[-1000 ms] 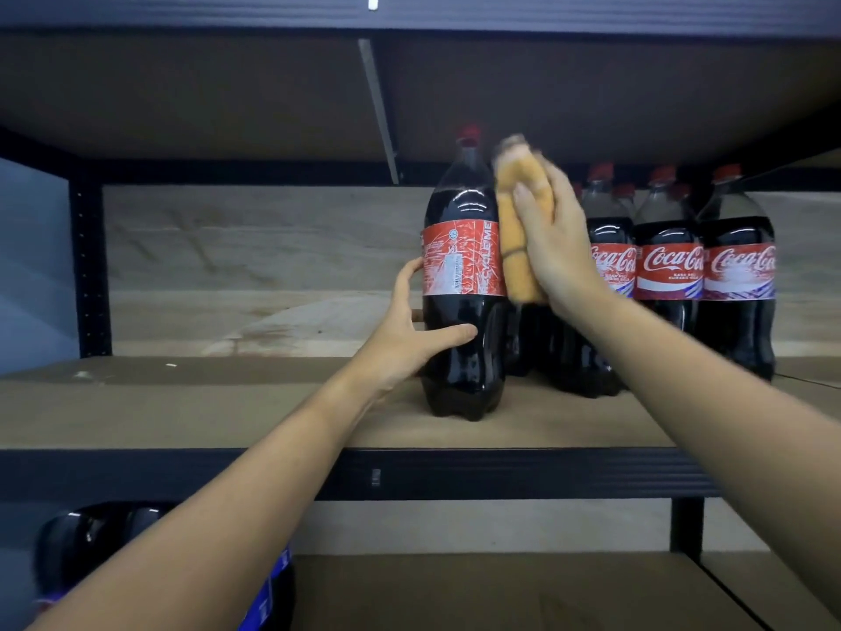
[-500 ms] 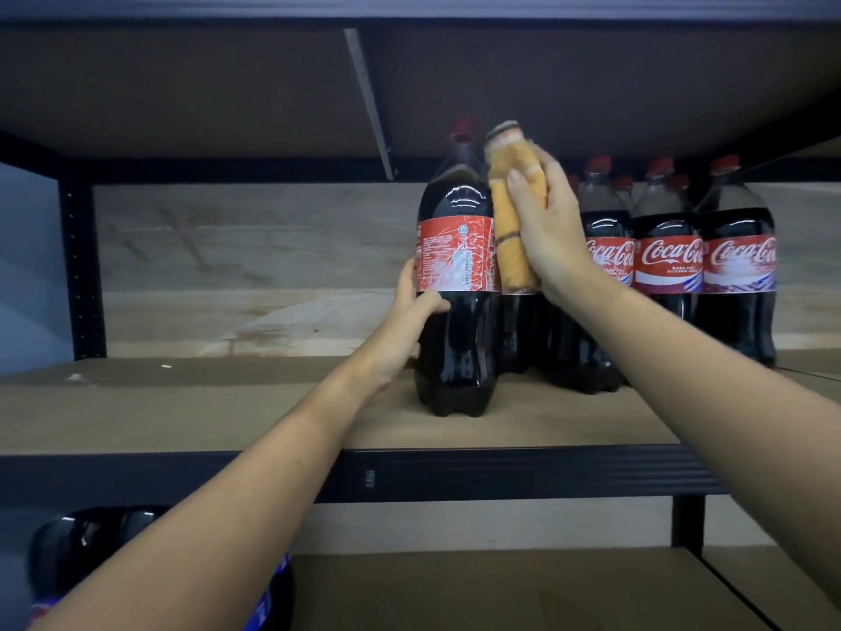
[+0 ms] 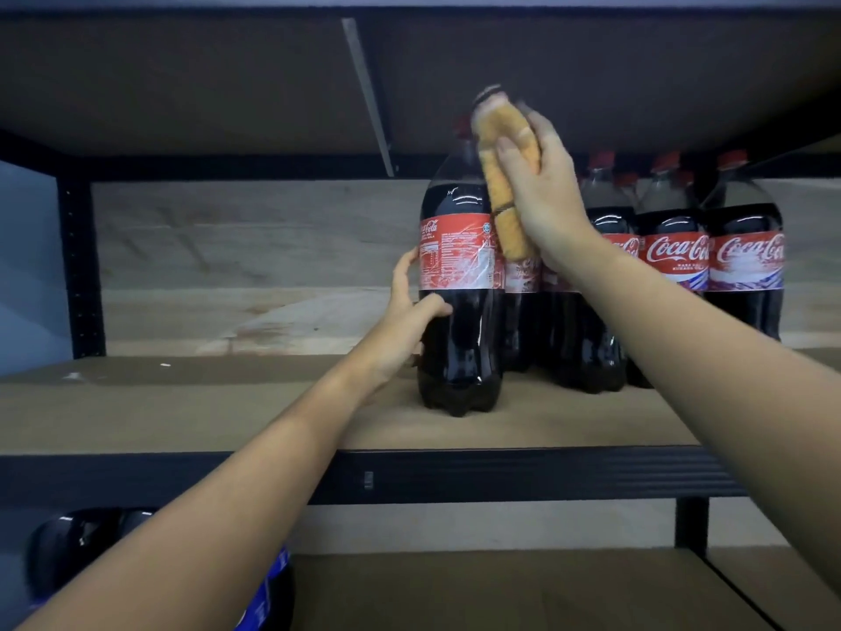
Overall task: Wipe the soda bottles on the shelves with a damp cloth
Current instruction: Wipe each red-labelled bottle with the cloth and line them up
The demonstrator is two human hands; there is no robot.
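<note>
Standing upright on the shelf board (image 3: 227,412), the front bottle (image 3: 459,311) is a tall plastic cylinder, smooth and glossy, full of dark soda, with its long axis vertical and its neck pointing up toward the underside of the upper shelf (image 3: 182,84). A red paper-like label (image 3: 459,257) with white small print wraps its middle; the surface of this label looks a little wrinkled. The base is lobed and rests near the front edge of the brown, matte board.

The left hand (image 3: 409,321) holds the bottle from the left side, just under the label: the thumb lies across the front of the dark body and the fingers curl around behind it.

The right hand (image 3: 541,193) grips an orange cloth (image 3: 505,184), which has a rough, woven, towel-like texture and is folded into a long narrow shape. The fingers are curled over the cloth and press it against the right shoulder and neck of the bottle. The cloth hangs almost vertical, its upper end blurred beside the cap, its lower end reaching the top of the label.

Behind and to the right stands a group of other bottles (image 3: 673,266) of the same kind, with red caps, close together. The shelf frame (image 3: 500,475) is dark metal with a ribbed front rail. On the lower shelf at left, dark bottles with a blue label (image 3: 273,580) are partly hidden by the left forearm.
</note>
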